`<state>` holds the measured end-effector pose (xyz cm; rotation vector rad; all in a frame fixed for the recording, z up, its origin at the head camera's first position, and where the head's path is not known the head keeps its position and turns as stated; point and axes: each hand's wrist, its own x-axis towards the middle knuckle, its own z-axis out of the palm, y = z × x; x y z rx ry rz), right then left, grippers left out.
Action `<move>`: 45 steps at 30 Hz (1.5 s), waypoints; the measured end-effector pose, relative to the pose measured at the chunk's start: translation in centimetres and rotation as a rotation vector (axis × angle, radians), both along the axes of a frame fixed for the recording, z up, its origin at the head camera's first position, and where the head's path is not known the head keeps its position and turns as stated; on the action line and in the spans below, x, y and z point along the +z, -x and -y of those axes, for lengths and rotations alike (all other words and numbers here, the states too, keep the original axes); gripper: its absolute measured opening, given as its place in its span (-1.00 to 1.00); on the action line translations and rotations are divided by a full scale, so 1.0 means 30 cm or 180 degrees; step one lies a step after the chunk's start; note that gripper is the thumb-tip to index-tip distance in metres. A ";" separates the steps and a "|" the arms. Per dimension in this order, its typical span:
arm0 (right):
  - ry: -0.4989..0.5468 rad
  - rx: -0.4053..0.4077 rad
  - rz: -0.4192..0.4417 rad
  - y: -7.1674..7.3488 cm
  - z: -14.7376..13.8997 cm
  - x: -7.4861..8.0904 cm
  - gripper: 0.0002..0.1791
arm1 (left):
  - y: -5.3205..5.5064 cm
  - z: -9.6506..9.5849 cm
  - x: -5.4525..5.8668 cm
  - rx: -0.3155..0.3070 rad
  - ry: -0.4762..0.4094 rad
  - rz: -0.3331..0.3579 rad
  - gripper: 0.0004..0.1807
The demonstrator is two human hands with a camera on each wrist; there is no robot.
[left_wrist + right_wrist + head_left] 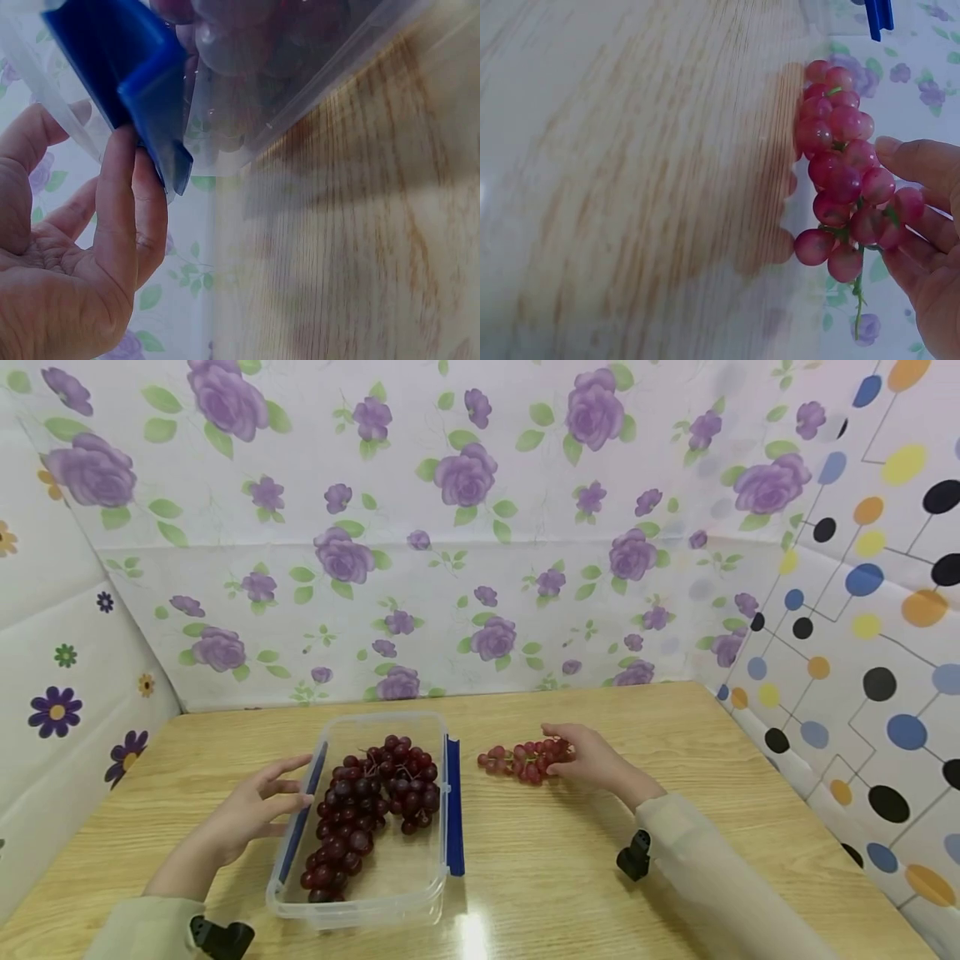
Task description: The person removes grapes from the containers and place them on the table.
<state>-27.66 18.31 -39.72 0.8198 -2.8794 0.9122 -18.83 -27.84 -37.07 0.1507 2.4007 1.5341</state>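
A clear plastic box (390, 910) with blue side flaps stands on the table, its top uncovered. Dark red grapes (352, 810) lie inside it in bunches. My left hand (251, 814) is at the box's left side, its loosely spread fingers touching the rim and the blue flap (154, 82). To the right of the box, a smaller bunch of pinkish-red grapes (517, 760) lies on the table. My right hand (592, 764) holds its right end between thumb and fingers. The bunch's green stem (859, 292) shows in the right wrist view.
The wooden table (555, 877) reaches back to a wall covering with purple flowers (465, 477). A dotted covering (900, 693) borders the right side, and a flowered one (56, 710) the left. The box's right blue flap (454, 810) hangs outward.
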 end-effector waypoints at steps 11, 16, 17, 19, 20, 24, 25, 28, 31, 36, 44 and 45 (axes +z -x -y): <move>-0.0021 0.0248 -0.0177 -0.010 0.024 0.021 -0.29 | 0.001 0.002 -0.003 0.0008 -0.0002 0.0029 -0.20; -0.0014 0.0308 -0.0364 -0.018 0.031 0.025 -0.33 | 0.002 0.001 -0.005 -0.0007 -0.0016 0.0042 -0.20; -0.0001 0.0322 -0.0400 -0.020 0.032 0.026 -0.34 | 0.003 0.001 -0.005 -0.0005 -0.0020 0.0046 -0.20; 0.0043 0.0360 -0.0473 -0.023 0.034 0.026 -0.34 | 0.003 0.001 -0.005 -0.0007 -0.0020 0.0045 -0.20; 0.0063 0.0387 -0.0504 -0.025 0.036 0.026 -0.34 | 0.003 0.001 -0.005 -0.0003 -0.0018 0.0047 -0.20; 0.0160 0.0436 -0.0537 -0.035 0.045 0.032 -0.32 | 0.004 0.002 -0.006 -0.0003 -0.0005 0.0045 -0.21; 0.0177 0.0436 -0.0538 -0.037 0.048 0.034 -0.32 | 0.003 0.003 -0.006 -0.0007 -0.0004 0.0042 -0.21; 0.0222 0.0452 -0.0555 -0.047 0.057 0.042 -0.33 | 0.002 0.003 -0.006 -0.0018 0.0001 0.0026 -0.22; 0.0267 0.0488 -0.0585 -0.057 0.068 0.050 -0.36 | 0.001 0.003 -0.003 -0.0007 0.0010 0.0019 -0.23; 0.0334 0.0574 -0.0671 -0.069 0.082 0.060 -0.38 | 0.000 0.004 0.002 0.0006 0.0020 0.0013 -0.24; 0.0306 0.0625 -0.0769 -0.076 0.097 0.077 -0.39 | -0.001 0.001 0.002 0.0031 0.0032 0.0018 -0.23; 0.0288 0.0615 -0.0762 -0.077 0.096 0.081 -0.40 | 0.000 -0.001 0.001 0.0029 0.0036 0.0023 -0.23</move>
